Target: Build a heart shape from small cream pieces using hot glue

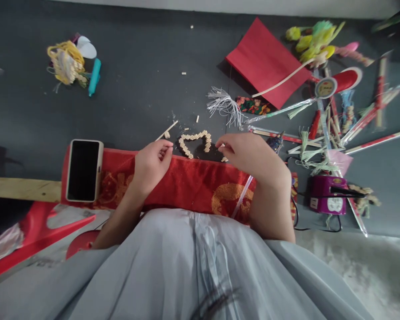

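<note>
A cream braided strip (186, 143), bent into an open heart-like curve, lies between my hands at the near edge of the dark table. To its left is my left hand (154, 162), thumb and forefinger pinched together; anything between the tips is too small to make out. On the other side, my right hand (242, 150) is curled with its fingertips together, and what they may hold is hidden. Neither hand touches the strip. A thin pale stick (167, 130) lies just beyond my left fingers, with a small cream piece (167, 134) beside it.
A red cloth (190, 182) covers the near edge, with a phone (83, 170) on its left end. Rightward lie a white fringe tassel (224, 105), red paper (270, 62), a red ribbon spool (348, 81) and a purple box (328, 195). A teal marker (94, 77) lies far left.
</note>
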{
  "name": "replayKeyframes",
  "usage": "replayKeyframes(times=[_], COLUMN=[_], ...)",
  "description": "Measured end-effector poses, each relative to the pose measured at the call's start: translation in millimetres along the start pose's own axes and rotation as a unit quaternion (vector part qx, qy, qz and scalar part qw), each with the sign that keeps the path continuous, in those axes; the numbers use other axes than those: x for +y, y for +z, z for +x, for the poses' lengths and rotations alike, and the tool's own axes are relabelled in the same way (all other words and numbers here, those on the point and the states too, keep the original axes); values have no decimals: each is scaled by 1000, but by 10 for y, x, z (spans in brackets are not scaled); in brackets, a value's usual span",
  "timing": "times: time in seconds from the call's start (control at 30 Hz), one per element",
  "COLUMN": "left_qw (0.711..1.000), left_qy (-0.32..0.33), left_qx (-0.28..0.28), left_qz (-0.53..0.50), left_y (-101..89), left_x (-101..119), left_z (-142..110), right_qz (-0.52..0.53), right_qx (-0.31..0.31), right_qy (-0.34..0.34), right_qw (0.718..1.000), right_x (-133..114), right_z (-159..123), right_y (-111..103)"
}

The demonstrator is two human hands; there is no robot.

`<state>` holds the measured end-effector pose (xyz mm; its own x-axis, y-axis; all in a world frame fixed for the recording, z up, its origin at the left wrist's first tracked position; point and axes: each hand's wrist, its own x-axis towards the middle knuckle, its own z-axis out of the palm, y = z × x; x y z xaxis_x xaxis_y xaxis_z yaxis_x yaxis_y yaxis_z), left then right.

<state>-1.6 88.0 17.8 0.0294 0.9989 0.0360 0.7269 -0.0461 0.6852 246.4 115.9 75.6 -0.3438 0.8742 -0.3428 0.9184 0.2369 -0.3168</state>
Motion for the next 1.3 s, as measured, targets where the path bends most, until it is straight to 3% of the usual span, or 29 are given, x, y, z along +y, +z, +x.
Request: replayKeyframes(times=[0.3,0.57,0.8,0.93,1.17,1.3], left_qw=[996,992,990,989,980,976], left_qy=[62,97,107,111,177,187], left_qx=[-27,-36,-34,-36,-16,-34], left_qz=[59,77,89,87,87,109], left_y=[68,106,142,171,206,230], left_x=[18,-8,-16,-41,-98,-127], left_z=[-157,-241,-217,-215,-222,-229], right_qz=[10,-11,-35,-74,-108,-108], right_qx=[11,-2,3,-4,-16,-12], right_qy=[22,-2,21,-3,-39,-51], right_qw=[1000,1000,999,997,993,993], right_x=[-42,-93,-318,-414,-397,-371], right_z=[-183,-293,-75,103,243,249], right_y=[285,450,419,429,405,407])
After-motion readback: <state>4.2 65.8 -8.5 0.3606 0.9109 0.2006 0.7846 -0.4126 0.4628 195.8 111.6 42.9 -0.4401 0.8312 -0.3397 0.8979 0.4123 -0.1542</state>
